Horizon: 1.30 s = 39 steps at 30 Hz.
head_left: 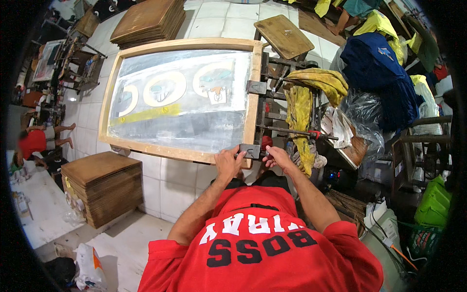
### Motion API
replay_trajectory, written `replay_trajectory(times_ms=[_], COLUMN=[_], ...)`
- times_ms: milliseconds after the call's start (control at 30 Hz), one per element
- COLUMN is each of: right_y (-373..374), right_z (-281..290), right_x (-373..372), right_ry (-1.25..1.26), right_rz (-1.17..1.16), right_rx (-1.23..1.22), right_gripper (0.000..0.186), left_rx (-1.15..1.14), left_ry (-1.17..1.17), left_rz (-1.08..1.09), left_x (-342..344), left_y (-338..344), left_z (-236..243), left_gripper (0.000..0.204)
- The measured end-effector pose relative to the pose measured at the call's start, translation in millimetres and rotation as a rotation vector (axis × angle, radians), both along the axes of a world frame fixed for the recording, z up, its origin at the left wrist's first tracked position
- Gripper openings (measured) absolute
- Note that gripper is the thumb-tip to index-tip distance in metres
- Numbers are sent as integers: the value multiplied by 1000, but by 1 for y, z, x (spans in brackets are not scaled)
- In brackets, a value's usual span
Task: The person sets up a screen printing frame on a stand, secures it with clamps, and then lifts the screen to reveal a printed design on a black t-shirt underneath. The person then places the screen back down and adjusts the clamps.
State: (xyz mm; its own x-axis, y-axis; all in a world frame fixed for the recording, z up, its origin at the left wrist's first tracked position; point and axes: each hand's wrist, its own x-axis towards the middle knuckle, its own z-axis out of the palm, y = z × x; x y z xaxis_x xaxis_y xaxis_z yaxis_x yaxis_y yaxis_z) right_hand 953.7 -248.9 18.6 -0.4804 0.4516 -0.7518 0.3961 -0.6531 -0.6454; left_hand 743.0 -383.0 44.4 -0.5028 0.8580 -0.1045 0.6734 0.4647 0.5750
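White-tiled floor (pixel 194 180), board stacks (pixel 104 187) alongside. Wood-framed printing screen (pixel 182 97) raised, hinged at metal clamp (pixel 252 151). Left hand (pixel 228 163) grips the frame corner at the clamp; right hand (pixel 278 156) closed beside it, contents indiscernible.

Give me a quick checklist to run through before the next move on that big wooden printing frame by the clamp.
1. Left hand on the wooden frame at its near corner: ok, it touches the corner beside the metal clamp.
2. Right hand at the clamp: ok, it rests just right of the clamp; its grip cannot be told.
3. Far clamp on the frame's edge: ok, it sits against the frame.
4. Clamp tightness: cannot tell.
5. Yellow cloth away from the hands: ok, it hangs on the metal stand to the right.
6. Stack of boards apart from the frame: ok.
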Motion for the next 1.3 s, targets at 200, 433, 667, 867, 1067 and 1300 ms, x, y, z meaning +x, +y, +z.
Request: replay_trajectory(times_ms=[200,433,667,867,1067,1300], right_y=[8,37,28,3,2,-2], right_z=[0,1,-3,-13,-42,-14], right_x=[-4,0,-2,-6,-40,-26], right_ry=[-149,30,102,123,-277,-101], right_rz=[104,311,380,409,388,310], right_rx=[62,12,498,1107,811,1140], right_gripper=[45,33,31,25,20,41], left_rx=[-36,-52,-102,-28,-60,-104], left_ry=[28,66,29,-98,-135,-121], left_rz=[-17,12,34,68,107,69], left_x=[1,1,4,4,5,3], left_y=[2,-1,3,7,4,8], left_z=[-2,-18,-10,4,-1,7], left_gripper=[39,42,43,45,46,43])
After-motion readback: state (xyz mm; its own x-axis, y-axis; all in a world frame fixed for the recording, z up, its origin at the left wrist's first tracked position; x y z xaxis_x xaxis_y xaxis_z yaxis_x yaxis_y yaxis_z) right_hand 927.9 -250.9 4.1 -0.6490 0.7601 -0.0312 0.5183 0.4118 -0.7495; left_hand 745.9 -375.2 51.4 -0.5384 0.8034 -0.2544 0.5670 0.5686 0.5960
